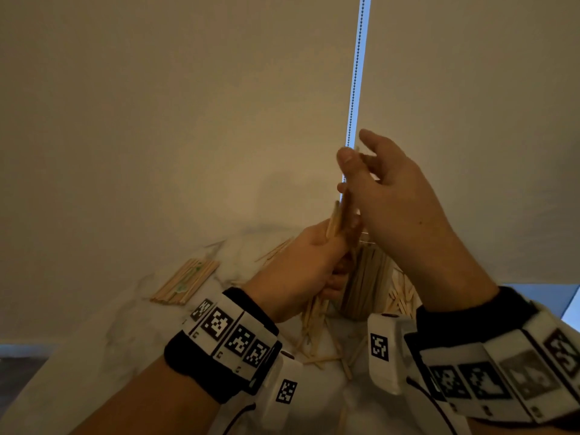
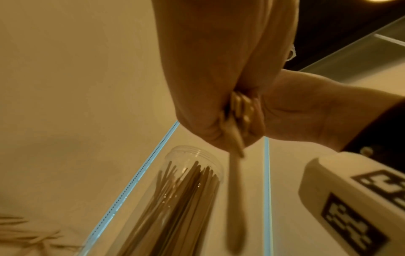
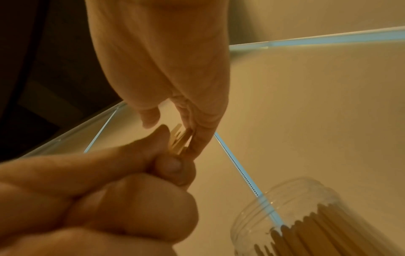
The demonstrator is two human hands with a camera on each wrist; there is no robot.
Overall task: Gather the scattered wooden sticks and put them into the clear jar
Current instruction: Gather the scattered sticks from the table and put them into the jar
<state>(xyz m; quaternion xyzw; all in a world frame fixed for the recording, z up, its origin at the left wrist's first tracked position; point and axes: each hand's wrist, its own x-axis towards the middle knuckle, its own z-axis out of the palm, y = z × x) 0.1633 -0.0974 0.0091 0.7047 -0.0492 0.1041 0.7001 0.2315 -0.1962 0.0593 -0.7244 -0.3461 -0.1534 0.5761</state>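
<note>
Above the jar (image 1: 367,284), left hand (image 1: 298,268) grips a light, stiff stick bundle (image 1: 340,215) mid-length; right hand (image 1: 392,196) pinches its top, steadying slippage.

place: likely home | roller blind (image 1: 188,120), bead chain (image 1: 356,73), marble-look table (image 1: 125,334)

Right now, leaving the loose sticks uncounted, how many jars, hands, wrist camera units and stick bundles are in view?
Clear plastic jar: 1
Bare hands: 2, left hand, right hand
White wrist camera units: 2
Held wooden stick bundle, gripped by both hands: 1
Flat wooden stick bundle lying on the table: 1
Total: 7
</note>
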